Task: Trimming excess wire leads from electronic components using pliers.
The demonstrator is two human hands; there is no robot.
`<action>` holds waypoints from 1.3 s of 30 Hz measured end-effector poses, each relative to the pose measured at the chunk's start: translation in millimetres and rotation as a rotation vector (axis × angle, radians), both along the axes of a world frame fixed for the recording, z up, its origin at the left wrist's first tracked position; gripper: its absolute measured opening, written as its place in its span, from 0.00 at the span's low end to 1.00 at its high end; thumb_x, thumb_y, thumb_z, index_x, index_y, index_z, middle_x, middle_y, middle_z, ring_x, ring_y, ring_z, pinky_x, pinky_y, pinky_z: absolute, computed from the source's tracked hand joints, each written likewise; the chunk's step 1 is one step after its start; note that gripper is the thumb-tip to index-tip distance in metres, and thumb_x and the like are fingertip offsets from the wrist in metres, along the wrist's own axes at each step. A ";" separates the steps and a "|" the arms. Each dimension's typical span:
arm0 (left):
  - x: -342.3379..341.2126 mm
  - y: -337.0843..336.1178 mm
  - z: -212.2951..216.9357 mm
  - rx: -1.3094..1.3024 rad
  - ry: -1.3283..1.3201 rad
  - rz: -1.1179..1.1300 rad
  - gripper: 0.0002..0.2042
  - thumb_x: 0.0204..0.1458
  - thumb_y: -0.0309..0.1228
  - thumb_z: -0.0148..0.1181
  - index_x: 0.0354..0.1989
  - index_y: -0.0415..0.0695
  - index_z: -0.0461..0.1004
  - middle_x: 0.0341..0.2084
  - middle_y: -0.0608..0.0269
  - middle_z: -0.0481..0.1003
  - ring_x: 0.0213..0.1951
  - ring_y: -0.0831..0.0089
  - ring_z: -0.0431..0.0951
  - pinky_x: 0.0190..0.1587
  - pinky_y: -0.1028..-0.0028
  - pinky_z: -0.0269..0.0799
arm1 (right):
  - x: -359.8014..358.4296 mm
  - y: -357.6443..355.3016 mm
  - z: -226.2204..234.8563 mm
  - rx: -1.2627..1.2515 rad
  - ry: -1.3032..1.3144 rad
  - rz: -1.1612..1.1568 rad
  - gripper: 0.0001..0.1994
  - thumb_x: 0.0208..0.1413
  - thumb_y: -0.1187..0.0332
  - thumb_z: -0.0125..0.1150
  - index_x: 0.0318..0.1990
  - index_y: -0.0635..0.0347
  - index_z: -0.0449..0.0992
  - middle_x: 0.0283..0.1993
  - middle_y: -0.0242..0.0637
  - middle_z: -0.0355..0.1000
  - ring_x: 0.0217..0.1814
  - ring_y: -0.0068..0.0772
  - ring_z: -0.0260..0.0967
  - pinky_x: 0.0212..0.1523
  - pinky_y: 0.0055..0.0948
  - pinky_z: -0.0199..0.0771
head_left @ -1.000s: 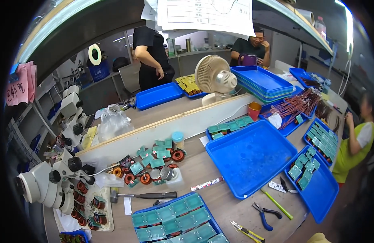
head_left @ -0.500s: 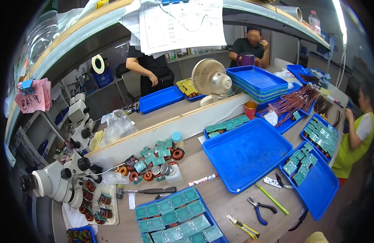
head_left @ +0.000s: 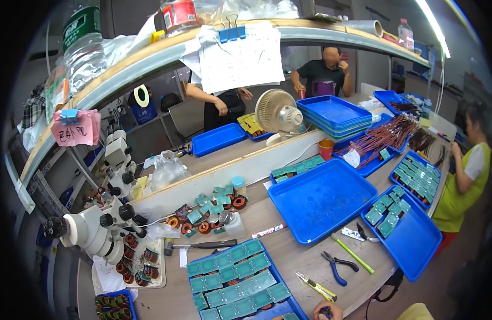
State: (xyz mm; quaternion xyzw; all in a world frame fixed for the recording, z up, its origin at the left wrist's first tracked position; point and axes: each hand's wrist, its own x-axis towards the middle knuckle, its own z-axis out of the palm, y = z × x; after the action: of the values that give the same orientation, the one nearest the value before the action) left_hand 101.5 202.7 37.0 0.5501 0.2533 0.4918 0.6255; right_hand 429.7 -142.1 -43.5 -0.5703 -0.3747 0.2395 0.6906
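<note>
At the lower edge my right hand (head_left: 334,311) shows only in part, its fingers curled round something small and dark blue that I cannot make out. Just left of it lies a blue tray (head_left: 282,278) holding rows of green circuit boards (head_left: 240,288), some with copper-coloured coils showing beneath. A yellow utility knife (head_left: 316,287) rests on the table right above the hand. Farther up are blue-handled pliers (head_left: 339,266), lying with their handles apart. My left hand is out of view.
A large blue tray (head_left: 323,200) stands mid-table, with another tray (head_left: 411,240) of boards to its right. A hammer (head_left: 203,245), a green stick (head_left: 352,255) and a microscope (head_left: 88,232) are around. A fan (head_left: 278,112) stands beyond the partition. Other people are nearby.
The view has tilted up slightly and shifted, so the scene sits differently. More of my right hand shows at the lower edge. The person across the table has lowered one arm toward a cup.
</note>
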 end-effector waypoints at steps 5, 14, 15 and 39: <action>131.3 -165.8 -49.8 -0.138 0.143 -0.105 0.17 0.51 0.25 0.50 0.51 0.38 0.61 0.42 0.57 0.69 0.43 0.70 0.70 0.45 0.71 0.68 | -2.0 0.3 -6.1 0.000 0.014 0.010 0.06 0.53 0.71 0.50 0.35 0.63 0.65 0.28 0.32 0.63 0.26 0.20 0.59 0.29 0.19 0.61; 179.1 -269.8 -45.5 -0.307 0.358 -0.256 0.22 0.43 0.18 0.61 0.49 0.36 0.63 0.39 0.60 0.71 0.42 0.74 0.70 0.46 0.75 0.67 | 9.1 2.1 -18.2 -0.124 -0.066 0.011 0.04 0.43 0.75 0.54 0.30 0.63 0.70 0.25 0.34 0.68 0.25 0.22 0.65 0.29 0.22 0.65; 181.0 -267.6 -46.3 -0.301 0.355 -0.260 0.22 0.43 0.18 0.61 0.49 0.36 0.63 0.39 0.60 0.71 0.42 0.74 0.70 0.46 0.75 0.67 | 9.5 2.8 -18.8 -0.120 -0.070 0.007 0.04 0.43 0.75 0.54 0.30 0.63 0.70 0.25 0.34 0.68 0.25 0.22 0.65 0.29 0.22 0.65; 185.2 -272.2 -59.5 -0.204 0.344 -0.052 0.15 0.44 0.24 0.62 0.42 0.36 0.68 0.30 0.64 0.71 0.32 0.79 0.68 0.34 0.79 0.66 | 15.0 0.1 -9.4 -0.184 -0.060 -0.127 0.05 0.49 0.70 0.53 0.27 0.62 0.69 0.21 0.25 0.61 0.22 0.15 0.55 0.23 0.19 0.55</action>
State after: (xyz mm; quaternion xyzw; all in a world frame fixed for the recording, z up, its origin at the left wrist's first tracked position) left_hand 286.7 -69.5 -22.5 0.5661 0.3906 0.3464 0.6379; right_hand 444.7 -142.0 -52.9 -0.6608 -0.3347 0.2118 0.6376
